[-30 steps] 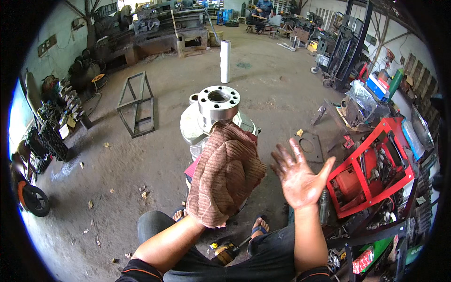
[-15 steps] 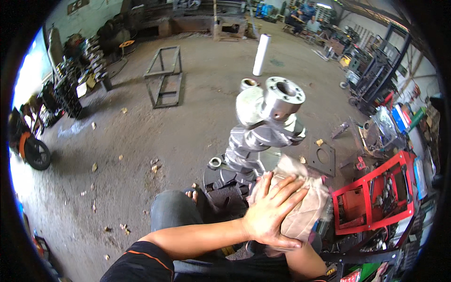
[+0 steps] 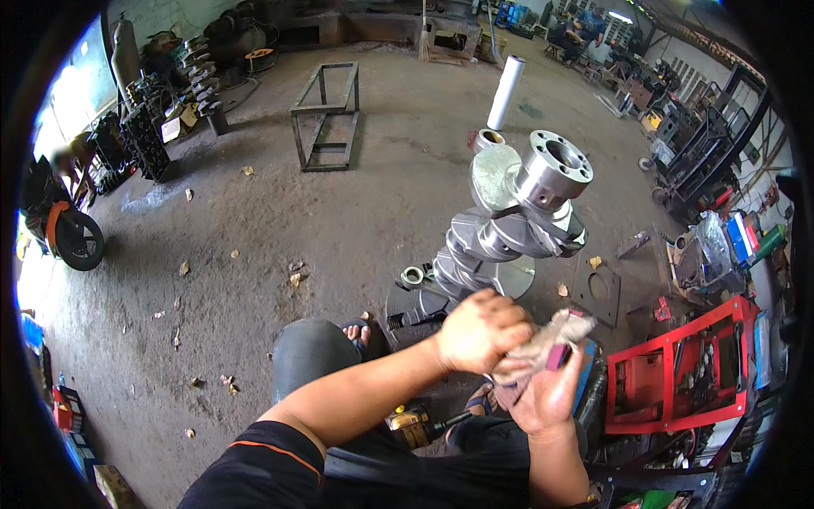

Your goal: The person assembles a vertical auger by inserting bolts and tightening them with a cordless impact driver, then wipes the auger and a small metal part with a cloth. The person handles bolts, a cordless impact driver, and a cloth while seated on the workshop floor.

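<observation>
A beige cloth (image 3: 534, 350) is bunched up between my two hands, in front of my knees. My left hand (image 3: 485, 332) is closed in a fist on the cloth's left side. Facing up under its right side, my right hand (image 3: 549, 397) grips it, with most fingers hidden behind the folds. A small dark red piece (image 3: 557, 356) shows against the cloth by my right palm; its kind is unclear. Just beyond my hands a large shiny crankshaft (image 3: 487, 236) stands upright, its round drilled flange on top. Neither hand touches it.
A yellow-and-black tool (image 3: 410, 426) lies between my feet. To the right stands a red metal frame (image 3: 678, 416); a flat plate with a round hole (image 3: 600, 293) is nearby. Farther off are a metal frame (image 3: 329, 168), a white roll (image 3: 506, 92) and a seated person (image 3: 577, 36).
My left hand has gone from lying spread over the opened-out cloth to a fist on it. The cloth is now bunched smaller, and my right palm shows. The view has shifted slightly left.
</observation>
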